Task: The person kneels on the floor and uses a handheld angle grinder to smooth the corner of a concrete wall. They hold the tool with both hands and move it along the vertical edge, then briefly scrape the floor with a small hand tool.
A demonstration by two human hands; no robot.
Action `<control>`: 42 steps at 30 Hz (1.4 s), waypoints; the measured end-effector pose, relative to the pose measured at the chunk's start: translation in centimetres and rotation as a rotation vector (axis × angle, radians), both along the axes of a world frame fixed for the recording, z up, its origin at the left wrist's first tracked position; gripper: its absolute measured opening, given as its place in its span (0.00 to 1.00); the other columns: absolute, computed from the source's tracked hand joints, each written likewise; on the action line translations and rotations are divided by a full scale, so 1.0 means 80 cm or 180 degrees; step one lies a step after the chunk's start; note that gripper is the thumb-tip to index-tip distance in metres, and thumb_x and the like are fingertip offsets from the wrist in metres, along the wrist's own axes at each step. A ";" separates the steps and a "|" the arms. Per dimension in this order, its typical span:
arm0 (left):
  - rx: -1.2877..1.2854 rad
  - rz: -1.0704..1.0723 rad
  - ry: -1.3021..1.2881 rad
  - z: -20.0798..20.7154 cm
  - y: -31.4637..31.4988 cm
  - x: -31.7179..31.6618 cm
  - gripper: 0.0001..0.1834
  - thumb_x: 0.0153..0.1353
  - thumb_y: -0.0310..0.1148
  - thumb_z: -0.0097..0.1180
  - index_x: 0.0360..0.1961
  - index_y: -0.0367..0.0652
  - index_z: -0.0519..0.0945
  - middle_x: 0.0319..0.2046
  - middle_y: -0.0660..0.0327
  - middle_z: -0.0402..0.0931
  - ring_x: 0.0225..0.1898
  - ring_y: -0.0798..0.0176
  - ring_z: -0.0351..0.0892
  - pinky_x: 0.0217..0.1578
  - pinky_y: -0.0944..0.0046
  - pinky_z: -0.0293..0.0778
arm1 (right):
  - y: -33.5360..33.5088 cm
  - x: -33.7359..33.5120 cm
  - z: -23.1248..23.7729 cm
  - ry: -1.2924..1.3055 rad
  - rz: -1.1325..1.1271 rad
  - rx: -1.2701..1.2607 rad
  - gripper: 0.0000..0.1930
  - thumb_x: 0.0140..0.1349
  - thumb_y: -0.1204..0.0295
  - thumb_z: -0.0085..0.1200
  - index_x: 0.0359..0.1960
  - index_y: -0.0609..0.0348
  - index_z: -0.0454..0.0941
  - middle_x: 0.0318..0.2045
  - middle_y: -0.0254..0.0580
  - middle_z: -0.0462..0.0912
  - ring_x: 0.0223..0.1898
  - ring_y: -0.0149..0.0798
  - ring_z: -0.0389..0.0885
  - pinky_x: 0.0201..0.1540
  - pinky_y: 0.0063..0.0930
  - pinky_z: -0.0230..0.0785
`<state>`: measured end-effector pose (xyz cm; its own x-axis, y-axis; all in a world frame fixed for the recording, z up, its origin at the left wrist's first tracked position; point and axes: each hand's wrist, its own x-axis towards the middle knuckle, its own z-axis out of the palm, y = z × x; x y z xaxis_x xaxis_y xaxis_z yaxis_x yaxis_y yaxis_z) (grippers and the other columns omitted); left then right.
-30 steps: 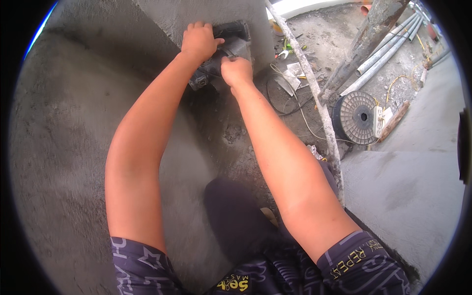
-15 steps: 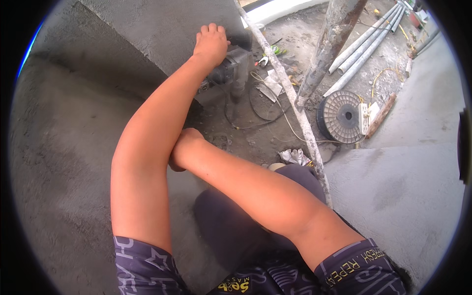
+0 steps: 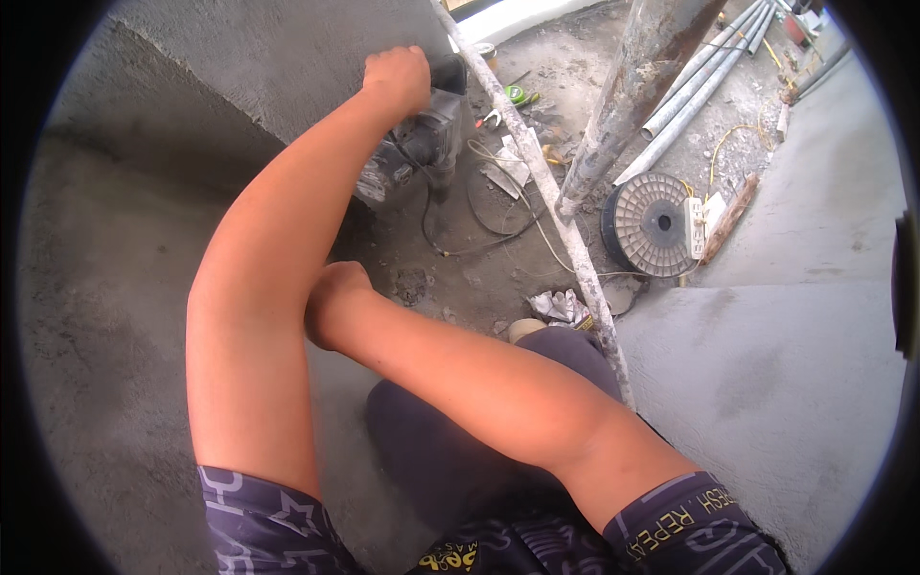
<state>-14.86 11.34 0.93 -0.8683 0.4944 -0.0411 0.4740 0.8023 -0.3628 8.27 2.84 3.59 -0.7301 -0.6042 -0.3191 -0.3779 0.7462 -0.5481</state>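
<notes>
My left arm reaches up to a rough grey plastered block (image 3: 278, 57). At its right edge rests my left hand (image 3: 399, 79), fingers curled; whatever lies under the palm is hidden. Just below that hand stands a dark grey machine (image 3: 422, 139) with a black cable (image 3: 433, 230). My right hand (image 3: 335, 292) passes behind my left forearm, near the plastered wall (image 3: 115, 287), and its fingers are out of sight.
A paint-spattered pole (image 3: 537, 158) slants across, meeting a thicker rusty pipe (image 3: 637, 86). Beyond lie several grey pipes (image 3: 704, 81), a cable reel (image 3: 652, 225) with a white power strip (image 3: 696, 228), and a wood piece (image 3: 733, 220). Crumpled white wrapping (image 3: 561, 307) lies near my knee.
The whole view has shifted slightly, moving things left. My left hand's fingers, spread on the block before, are now more curled. My right hand stays behind the left forearm.
</notes>
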 end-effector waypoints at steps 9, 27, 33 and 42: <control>0.0618 -0.0384 -0.0127 0.046 -0.062 0.044 0.25 0.65 0.39 0.63 0.56 0.33 0.74 0.57 0.46 0.72 0.63 0.42 0.73 0.61 0.42 0.72 | -0.030 0.013 0.015 -0.0358 0.0333 0.0103 0.17 0.58 0.73 0.65 0.50 0.53 0.89 0.52 0.44 0.89 0.52 0.50 0.88 0.52 0.50 0.77; 0.0958 -0.0715 0.0535 0.021 -0.081 0.028 0.24 0.64 0.41 0.65 0.53 0.36 0.74 0.50 0.49 0.73 0.56 0.44 0.74 0.55 0.45 0.73 | -0.021 0.015 0.028 -0.0392 0.0631 0.0313 0.13 0.56 0.74 0.65 0.44 0.53 0.90 0.46 0.42 0.90 0.48 0.44 0.89 0.49 0.39 0.77; 0.0310 -0.1030 0.0888 0.008 -0.064 -0.001 0.20 0.68 0.38 0.59 0.55 0.37 0.76 0.53 0.55 0.73 0.58 0.51 0.72 0.57 0.53 0.71 | -0.014 0.013 0.022 -0.0174 0.0324 -0.0065 0.14 0.59 0.76 0.61 0.46 0.58 0.89 0.48 0.48 0.89 0.49 0.48 0.89 0.48 0.42 0.79; 0.0004 -0.1090 0.1863 -0.027 -0.043 -0.004 0.31 0.67 0.33 0.52 0.70 0.34 0.69 0.59 0.58 0.73 0.59 0.56 0.71 0.58 0.53 0.67 | -0.023 0.001 0.008 -0.0403 0.0449 0.0047 0.19 0.64 0.70 0.62 0.58 0.53 0.86 0.61 0.45 0.83 0.55 0.50 0.86 0.60 0.55 0.71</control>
